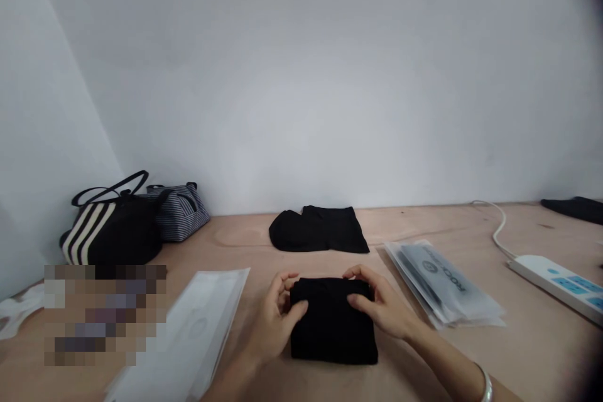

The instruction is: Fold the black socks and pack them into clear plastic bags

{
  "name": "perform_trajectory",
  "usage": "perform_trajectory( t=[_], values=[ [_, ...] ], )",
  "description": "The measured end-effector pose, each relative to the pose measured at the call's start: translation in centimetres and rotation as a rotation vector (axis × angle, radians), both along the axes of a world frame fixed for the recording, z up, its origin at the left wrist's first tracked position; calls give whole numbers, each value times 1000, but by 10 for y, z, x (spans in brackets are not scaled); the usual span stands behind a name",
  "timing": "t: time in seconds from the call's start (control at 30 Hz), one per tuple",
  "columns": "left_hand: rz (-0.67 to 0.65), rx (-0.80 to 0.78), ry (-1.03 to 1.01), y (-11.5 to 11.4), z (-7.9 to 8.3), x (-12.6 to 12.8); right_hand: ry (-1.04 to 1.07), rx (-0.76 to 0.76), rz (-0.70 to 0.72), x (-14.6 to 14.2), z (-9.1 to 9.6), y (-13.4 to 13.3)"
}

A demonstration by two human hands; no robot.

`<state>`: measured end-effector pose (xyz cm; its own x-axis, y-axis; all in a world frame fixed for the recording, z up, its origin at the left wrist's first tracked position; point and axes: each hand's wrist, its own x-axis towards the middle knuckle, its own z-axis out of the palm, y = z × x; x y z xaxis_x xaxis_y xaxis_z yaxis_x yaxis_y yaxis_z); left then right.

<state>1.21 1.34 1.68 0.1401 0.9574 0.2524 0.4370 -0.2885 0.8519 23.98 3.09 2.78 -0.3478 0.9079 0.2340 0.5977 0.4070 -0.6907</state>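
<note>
A pale grey wall [301, 75] rises behind a plywood worktop [438, 226] and meets a second wall [42, 107] at the left. Against that corner sit a black bag with cream stripes and dark looped handles [110, 232] and, just behind it, a navy pinstriped bag [181, 210]. A flat white translucent packet [188, 333] lies left of centre, partly beside a pixelated, unreadable patch [103, 314]. On the right lies a clear plastic packet with a dark printed insert [438, 282], near a white power strip [556, 282] and its cable [497, 229]. A loose black garment [318, 230] lies further back, with a dark cloth [575, 208] in the far right corner.

The folded black garment [332, 326] sits flat at the front centre, between the hands. The left hand [277, 320] and right hand [381, 304] cup its sides, fingers curved over its edges, not pinching. A silver bangle [485, 383] circles the right wrist
</note>
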Motion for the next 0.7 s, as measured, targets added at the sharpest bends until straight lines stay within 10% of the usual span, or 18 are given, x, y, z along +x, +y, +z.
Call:
perform_trajectory(
  t=[0.17,0.37,0.6,0.7],
  values=[
    [118,249,336,4,-18,1,-280,221,-164,-3,-10,4],
    [-50,301,726,2,-39,1,-428,259,377,-19,-14,-11],
    [346,198,1007,-2,13,-48,-529,148,-93,-15,-11,-13],
    [464,49,1123,-7,27,-80,-505,256,4,1,0,-10]
  ],
)
